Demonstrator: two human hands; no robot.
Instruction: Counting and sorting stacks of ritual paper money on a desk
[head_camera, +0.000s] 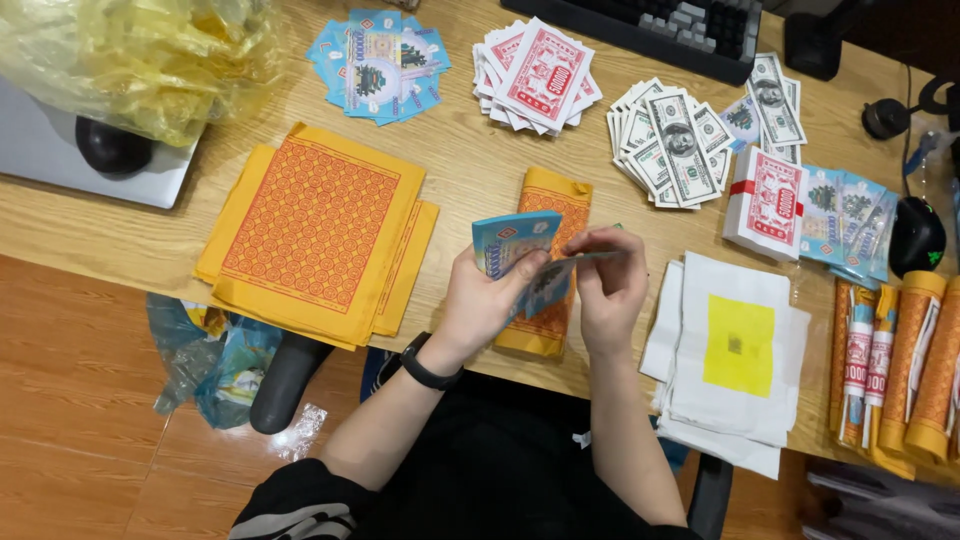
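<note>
Both hands work a blue paper-note stack (515, 243): left hand (487, 297) grips it, right hand (607, 285) pinches one note. Thin notes could slip, scattering over the folded orange sheets (548, 262) beneath.

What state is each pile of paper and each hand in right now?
left hand: gripping a fanned wad of blue notes
right hand: pinching one note off the wad
orange printed sheets: stacked flat, slightly askew
red-and-white notes: loose, fanned pile
grey banknotes: loose, spread
banded red-and-white bundle: strapped shut
white sheets with yellow square: stacked
orange rolls: rolled, lying side by side
</note>
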